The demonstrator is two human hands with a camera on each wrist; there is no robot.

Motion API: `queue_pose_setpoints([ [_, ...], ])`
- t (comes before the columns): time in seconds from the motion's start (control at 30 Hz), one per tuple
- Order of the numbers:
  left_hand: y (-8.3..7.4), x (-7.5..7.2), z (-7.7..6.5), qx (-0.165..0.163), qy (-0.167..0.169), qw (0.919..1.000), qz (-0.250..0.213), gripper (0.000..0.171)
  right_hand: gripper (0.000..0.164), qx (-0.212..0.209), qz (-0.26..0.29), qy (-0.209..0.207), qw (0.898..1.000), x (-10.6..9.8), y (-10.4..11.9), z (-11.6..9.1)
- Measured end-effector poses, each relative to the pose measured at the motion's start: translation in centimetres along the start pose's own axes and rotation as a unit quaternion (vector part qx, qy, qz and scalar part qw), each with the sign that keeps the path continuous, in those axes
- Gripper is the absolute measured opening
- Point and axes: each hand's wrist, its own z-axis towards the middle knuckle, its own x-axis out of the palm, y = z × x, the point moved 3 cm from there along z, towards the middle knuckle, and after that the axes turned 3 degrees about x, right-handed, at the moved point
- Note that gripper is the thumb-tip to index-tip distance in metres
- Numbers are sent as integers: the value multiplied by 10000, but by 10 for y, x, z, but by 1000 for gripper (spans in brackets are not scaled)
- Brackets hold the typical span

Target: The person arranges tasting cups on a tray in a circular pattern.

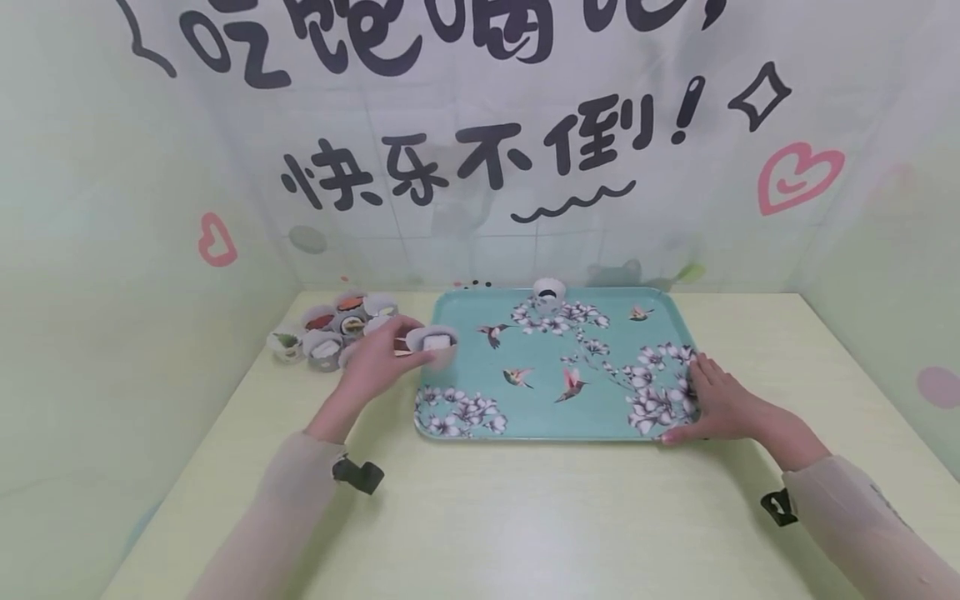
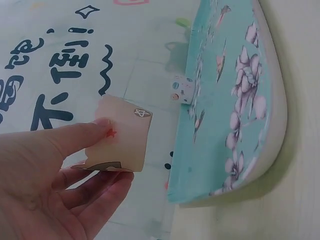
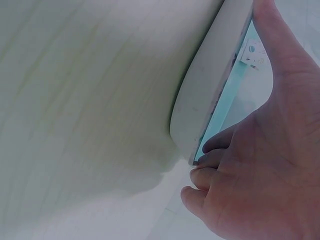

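Note:
My left hand pinches a small paper cup between thumb and fingers, above the tray's left edge. A white block like rice shows inside that cup in the head view. The turquoise tray, printed with flowers and birds, lies flat on the table. Against its right rim rests my right hand, thumb stretched out to the near corner and fingers along the side. Another paper cup with something dark in it stands at the back of the tray.
Left of the tray, several paper cups with different sushi-like fillings stand in a cluster, partly hidden by my left hand. A printed curtain closes off the table's back edge, with pale walls at both sides.

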Motion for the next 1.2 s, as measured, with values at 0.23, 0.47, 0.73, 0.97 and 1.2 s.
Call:
queue_pose_setpoints([
  [0.23, -20, 12, 18, 23, 180, 9996, -231, 50, 133, -52, -87, -53, 9999, 0, -1, 0],
  [0.47, -40, 28, 35, 252, 229, 9988, -338, 49, 134, -79, -91, -82, 9999, 0, -2, 1],
  [0.73, -58, 46, 57, 567, 155, 9973, -447, 51, 133, -108, -130, -132, 9998, 0, -2, 0],
  [0.97, -70, 64, 73, 611, 96, 9964, -578, 47, 133, -111, -50, -62, 9999, 0, 2, 0],
  [1.2, -81, 87, 89, 528, 133, 9955, -779, 48, 133, -86, -38, -71, 9999, 1, -3, 0],
])
